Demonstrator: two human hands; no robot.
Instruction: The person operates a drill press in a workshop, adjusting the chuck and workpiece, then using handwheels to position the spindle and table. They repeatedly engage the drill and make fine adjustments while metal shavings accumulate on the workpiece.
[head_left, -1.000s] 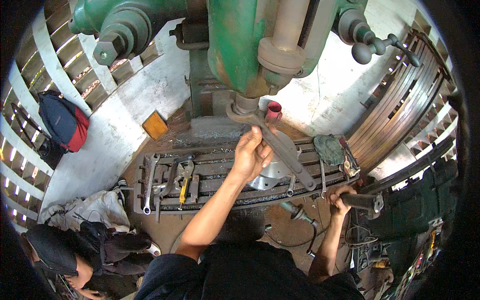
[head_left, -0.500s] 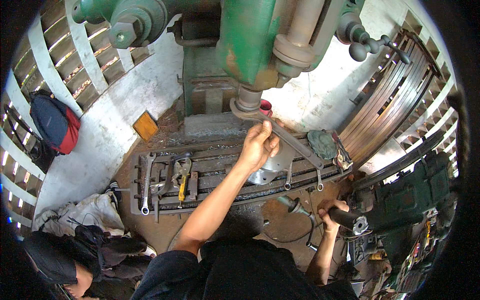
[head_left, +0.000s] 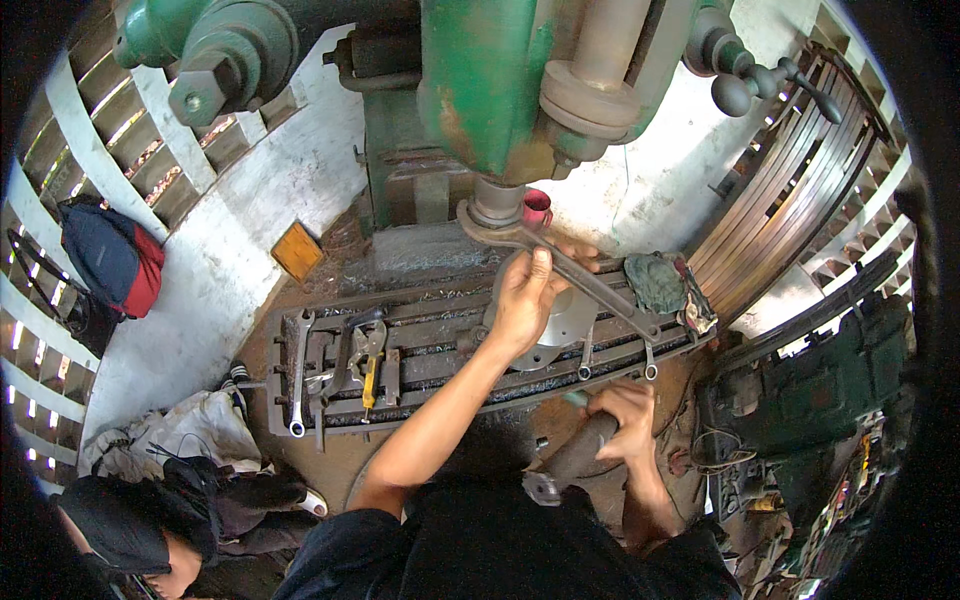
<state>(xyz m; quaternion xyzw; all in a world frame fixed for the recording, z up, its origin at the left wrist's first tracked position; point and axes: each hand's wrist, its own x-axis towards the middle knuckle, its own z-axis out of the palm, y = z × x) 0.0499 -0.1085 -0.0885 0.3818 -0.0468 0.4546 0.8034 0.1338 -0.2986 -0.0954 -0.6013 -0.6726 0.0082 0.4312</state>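
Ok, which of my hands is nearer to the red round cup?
Left. Your left hand, on the long grey metal wrench, is just below the red cup in view; your right hand, gripping a dark cylindrical tool, is much lower and to the right.

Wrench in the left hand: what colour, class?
The wrench is brownish grey, clearest in the head view.

slatted brown wooden bench (head_left: pixel 785 185); bright white wall (head_left: pixel 660 190), left of bench; pale lattice openings (head_left: pixel 878 245), just right of bench; second white wall (head_left: pixel 205 265), well left of bench, beneath lattice windows (head_left: pixel 112 160) with daylight in gaps; brown floor (head_left: pixel 335 448), lower left of bench.
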